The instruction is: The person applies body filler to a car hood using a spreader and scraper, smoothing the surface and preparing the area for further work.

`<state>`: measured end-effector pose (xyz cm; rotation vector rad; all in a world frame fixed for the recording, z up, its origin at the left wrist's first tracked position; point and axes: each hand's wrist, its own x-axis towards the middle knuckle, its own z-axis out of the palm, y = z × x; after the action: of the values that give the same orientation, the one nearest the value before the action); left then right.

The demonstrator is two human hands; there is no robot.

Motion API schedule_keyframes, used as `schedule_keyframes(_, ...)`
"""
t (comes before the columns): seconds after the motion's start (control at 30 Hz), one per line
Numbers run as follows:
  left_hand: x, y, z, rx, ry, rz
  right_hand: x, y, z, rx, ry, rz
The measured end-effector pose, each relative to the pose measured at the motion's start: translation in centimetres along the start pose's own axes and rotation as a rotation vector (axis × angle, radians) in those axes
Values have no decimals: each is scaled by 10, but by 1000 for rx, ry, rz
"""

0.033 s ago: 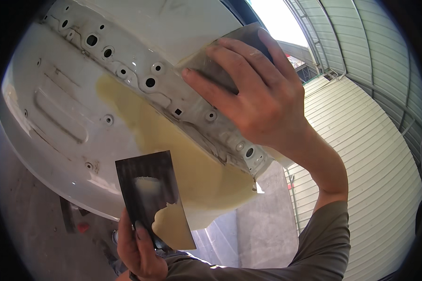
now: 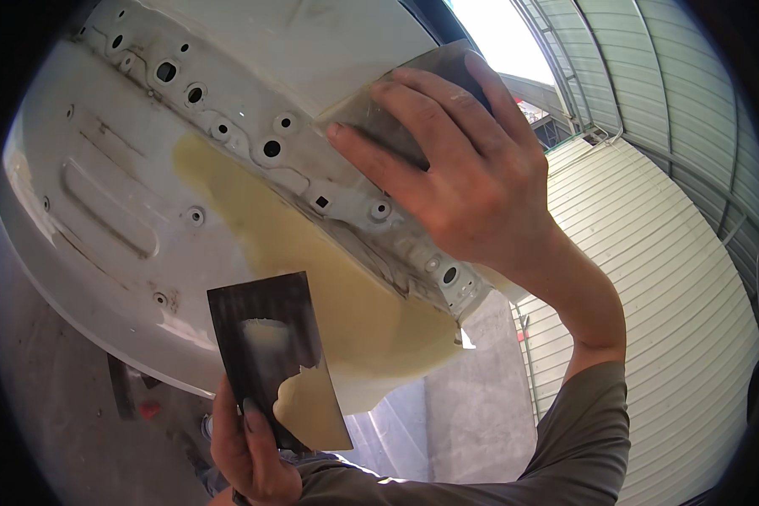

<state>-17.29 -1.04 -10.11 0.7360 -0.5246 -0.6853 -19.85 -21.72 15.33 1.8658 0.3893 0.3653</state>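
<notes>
My right hand point(image 2: 468, 160) presses a thin grey spreader point(image 2: 388, 126) against the upper part of a white car body panel point(image 2: 135, 278), its fingers laid across the blade. Pale yellow filler point(image 2: 320, 270) covers a long patch of the panel, below a flange point(image 2: 295, 169) with several holes. Lower down, my left hand point(image 2: 253, 455) grips a dark rectangular mixing board point(image 2: 266, 299) by its lower left edge. A thick lump of filler point(image 2: 312, 409) lies on that board, with a thinner smear above it. The spreader's working edge is mostly hidden by my fingers.
Ribbed pale metal sheeting point(image 2: 641, 312) curves along the right side, with a ribbed wall and metal framing point(image 2: 649, 76) above it. Beneath the panel is a grey floor point(image 2: 481, 388), with a small red object point(image 2: 149, 410) at the lower left.
</notes>
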Motion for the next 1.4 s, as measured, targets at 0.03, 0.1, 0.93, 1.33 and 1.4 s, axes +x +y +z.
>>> schedule_keyframes(0.03, 1, 0, 0, -8, 8, -7, 1, 0, 3, -4, 8, -3)
schedule_keyframes(0.1, 1, 1, -1, -22, 22, -23, 1, -2, 6, -12, 14, -1)
schedule_keyframes(0.93, -3, 0, -11, -36, 8, 11, 16, -7, -7, -37, -97, -7)
schedule_keyframes(1.33, -8, -8, -8, 15, 51, 19, 3, -7, -10, -16, -116, -2)
schedule_keyframes(1.4, -9, -8, -6, 4, 47, 11, -1, -7, -10, -17, -104, 0)
